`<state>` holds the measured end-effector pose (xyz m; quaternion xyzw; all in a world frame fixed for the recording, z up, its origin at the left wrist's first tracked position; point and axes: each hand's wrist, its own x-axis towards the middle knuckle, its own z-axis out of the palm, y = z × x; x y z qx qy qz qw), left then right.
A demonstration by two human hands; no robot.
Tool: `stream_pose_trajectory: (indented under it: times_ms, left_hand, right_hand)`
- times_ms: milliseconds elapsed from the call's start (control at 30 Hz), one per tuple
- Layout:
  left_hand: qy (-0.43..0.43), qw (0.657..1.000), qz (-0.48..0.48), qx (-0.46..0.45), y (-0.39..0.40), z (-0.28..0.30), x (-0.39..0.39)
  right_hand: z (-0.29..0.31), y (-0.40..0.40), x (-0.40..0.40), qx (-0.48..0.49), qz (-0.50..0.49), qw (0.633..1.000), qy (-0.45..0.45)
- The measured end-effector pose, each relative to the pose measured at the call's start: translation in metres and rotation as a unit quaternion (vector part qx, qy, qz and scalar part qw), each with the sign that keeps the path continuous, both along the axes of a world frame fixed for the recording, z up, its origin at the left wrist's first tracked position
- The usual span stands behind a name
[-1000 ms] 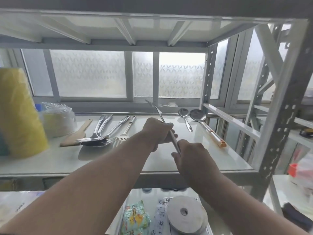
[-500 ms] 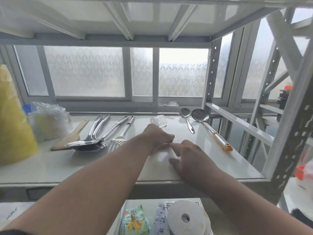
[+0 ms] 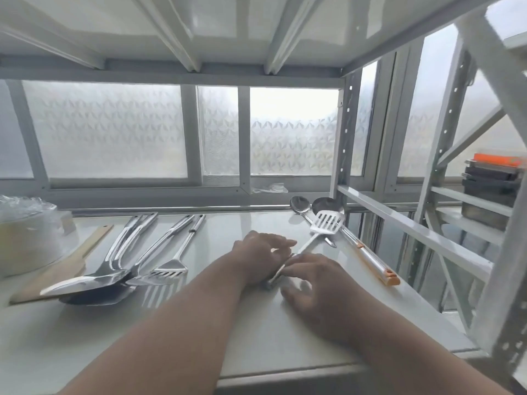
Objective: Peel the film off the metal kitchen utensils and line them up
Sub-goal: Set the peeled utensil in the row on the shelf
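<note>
Having just been lowered from mid-air, the slotted spatula (image 3: pixel 328 222) is now lying on the shelf (image 3: pixel 256 337), its head overlapping two spoons (image 3: pixel 313 208), while the left hand (image 3: pixel 261 253) and right hand (image 3: pixel 316 283) are pinching its handle, probably straightening it into line.

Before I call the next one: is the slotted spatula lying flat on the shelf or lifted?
Tilted: slotted spatula head rests across the two ladles, handle down between both hands.

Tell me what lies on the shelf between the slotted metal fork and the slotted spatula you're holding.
Head view: only the left hand lies between the slotted metal fork and the slotted spatula; the white shelf there is otherwise bare.
</note>
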<state>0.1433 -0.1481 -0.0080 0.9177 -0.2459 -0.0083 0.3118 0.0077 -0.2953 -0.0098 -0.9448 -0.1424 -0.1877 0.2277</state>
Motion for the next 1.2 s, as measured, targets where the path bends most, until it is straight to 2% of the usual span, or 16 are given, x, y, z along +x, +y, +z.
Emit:
stream_pose_trajectory:
  times_ms: [133,200,300,433,833,1000,1100,1200]
  left_hand:
    - [0.005,0.995,-0.085,0.042,0.007,0.002,0.003]
    - [0.007,0.995,-0.079,0.053,0.009,-0.003,0.006]
    - [0.037,0.997,-0.057,0.023,0.010,-0.007,0.010]
    - [0.026,0.997,-0.070,0.034,0.012,-0.005,0.006]
    - [0.048,0.995,0.038,0.082,0.021,0.007,-0.005]
    - [0.062,0.994,0.032,0.089,0.017,0.008,-0.004]
    - [0.047,0.993,0.023,0.102,0.015,0.008,-0.003]
    - [0.046,0.993,0.025,0.108,0.016,0.008,0.000]
  right_hand:
    - [0.003,0.002,0.002,-0.001,-0.012,1.000,0.001]
    - [0.005,0.003,0.001,-0.010,0.000,1.000,0.000]
    - [0.006,0.004,-0.003,0.002,0.004,1.000,0.015]
    - [0.008,0.006,-0.011,0.003,0.008,0.999,0.042]
    - [0.026,0.001,0.002,0.072,-0.054,0.983,0.160]
    - [0.032,-0.014,0.054,-0.038,-0.226,0.962,0.148]
    - [0.028,-0.013,0.070,-0.090,-0.269,0.940,0.188]
    - [0.021,-0.013,0.079,-0.112,-0.287,0.933,0.187]
